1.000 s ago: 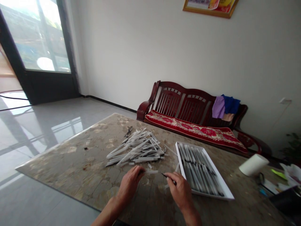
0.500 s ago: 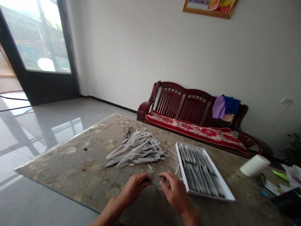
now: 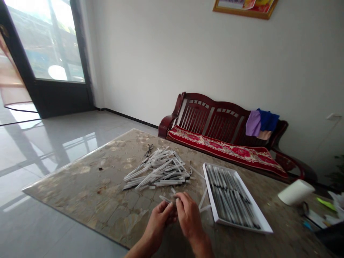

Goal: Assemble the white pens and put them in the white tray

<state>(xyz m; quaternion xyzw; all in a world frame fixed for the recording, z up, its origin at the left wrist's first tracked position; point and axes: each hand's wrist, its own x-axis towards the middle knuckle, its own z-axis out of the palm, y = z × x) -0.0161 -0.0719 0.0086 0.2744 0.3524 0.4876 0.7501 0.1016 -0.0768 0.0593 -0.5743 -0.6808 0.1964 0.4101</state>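
My left hand (image 3: 159,219) and my right hand (image 3: 188,215) are pressed together over the near part of the stone table (image 3: 88,190), fingers pinched on a thin white pen barrel (image 3: 164,198) that sticks out to the left between them. Just beyond my hands lies a loose heap of white pen barrels (image 3: 158,171). To the right stands a white tray (image 3: 262,224) filled with several grey pens laid in rows. Two loose white pieces (image 3: 203,199) lie between my right hand and the tray.
Folded glasses (image 3: 148,149) lie behind the heap. A white paper roll (image 3: 295,192) and bright scraps sit at the table's right end. A dark red wooden bench (image 3: 223,129) with cloths stands behind by the wall. A glass door (image 3: 45,50) is at left.
My hands have closed in from apart until they meet, lifting the white barrel between them. The view has shifted slightly to the left.
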